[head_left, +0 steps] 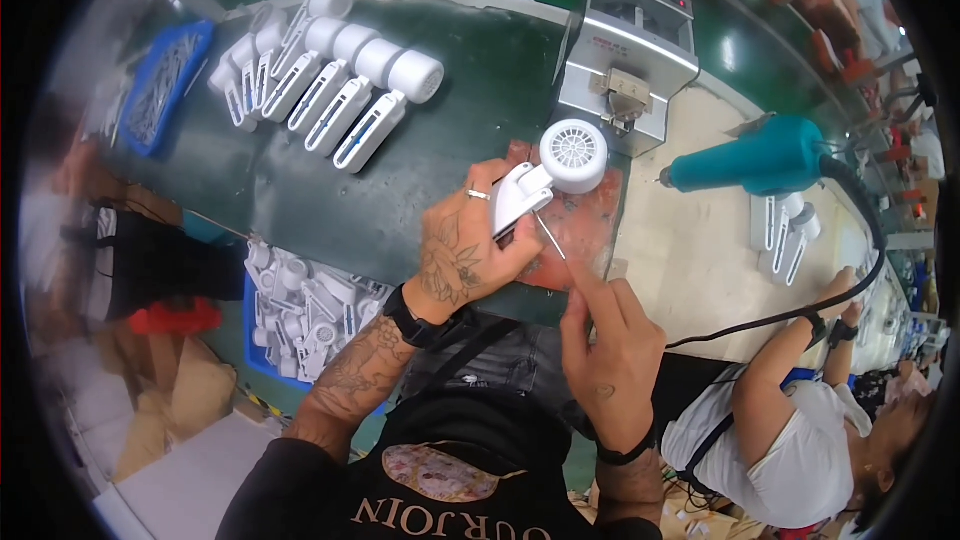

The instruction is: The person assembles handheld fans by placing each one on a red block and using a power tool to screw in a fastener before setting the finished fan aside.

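Observation:
My left hand [465,245] is wrapped round the handle of a white handheld fan [574,156], whose round slotted head points away to the right. My right hand [612,355] pinches a thin metal rod [551,237]. The rod's far end reaches the fan near the joint between handle and head; whether it touches cannot be made out. Beneath the fan lies a worn red mat [572,240] on the dark green table. Fingers hide part of the handle and the rod's near end.
Several white fans [372,130] stand in rows at the back left, near a blue tray [150,125] of slim parts. A grey machine [628,60] stands behind the mat. A teal power tool [750,157] hangs right, its cable near a co-worker [770,430]. White parts fill a blue bin [250,335].

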Demonstrator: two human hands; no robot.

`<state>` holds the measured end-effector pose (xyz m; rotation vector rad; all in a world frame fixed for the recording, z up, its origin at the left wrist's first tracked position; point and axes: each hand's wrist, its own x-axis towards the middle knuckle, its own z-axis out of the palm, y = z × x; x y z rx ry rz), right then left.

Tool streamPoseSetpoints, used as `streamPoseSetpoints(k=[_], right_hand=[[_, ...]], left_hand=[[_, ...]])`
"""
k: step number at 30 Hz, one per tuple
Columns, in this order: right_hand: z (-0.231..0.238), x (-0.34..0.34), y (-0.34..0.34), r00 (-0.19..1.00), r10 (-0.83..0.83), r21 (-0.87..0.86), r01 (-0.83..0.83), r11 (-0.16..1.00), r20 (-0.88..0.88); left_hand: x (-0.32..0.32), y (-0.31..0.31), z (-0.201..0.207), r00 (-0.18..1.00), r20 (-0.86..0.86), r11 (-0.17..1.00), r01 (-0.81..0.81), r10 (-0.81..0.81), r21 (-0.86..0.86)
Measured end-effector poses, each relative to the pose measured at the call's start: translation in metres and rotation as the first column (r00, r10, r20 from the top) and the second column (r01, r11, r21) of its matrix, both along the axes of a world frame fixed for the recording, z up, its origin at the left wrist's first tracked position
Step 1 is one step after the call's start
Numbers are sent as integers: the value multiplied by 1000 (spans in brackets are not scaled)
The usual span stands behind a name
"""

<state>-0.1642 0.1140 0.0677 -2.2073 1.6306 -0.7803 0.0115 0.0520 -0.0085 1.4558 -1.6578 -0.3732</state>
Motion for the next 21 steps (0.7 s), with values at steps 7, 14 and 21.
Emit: streamPoseSetpoints(k=[7, 14, 21], right_hand=[[0, -2, -2, 1000, 10, -4, -10, 1000, -12], [-2, 0, 2, 995, 15, -14, -17, 1000, -98], [-1, 9, 4, 983, 54, -37, -62, 997, -176]], left_hand=[[-2, -2, 1, 1000, -7, 1000, 15, -15, -6], [-3, -2, 0, 1000, -8, 998, 25, -25, -49], [-2, -2, 0, 999, 38, 997, 39, -36, -67]])
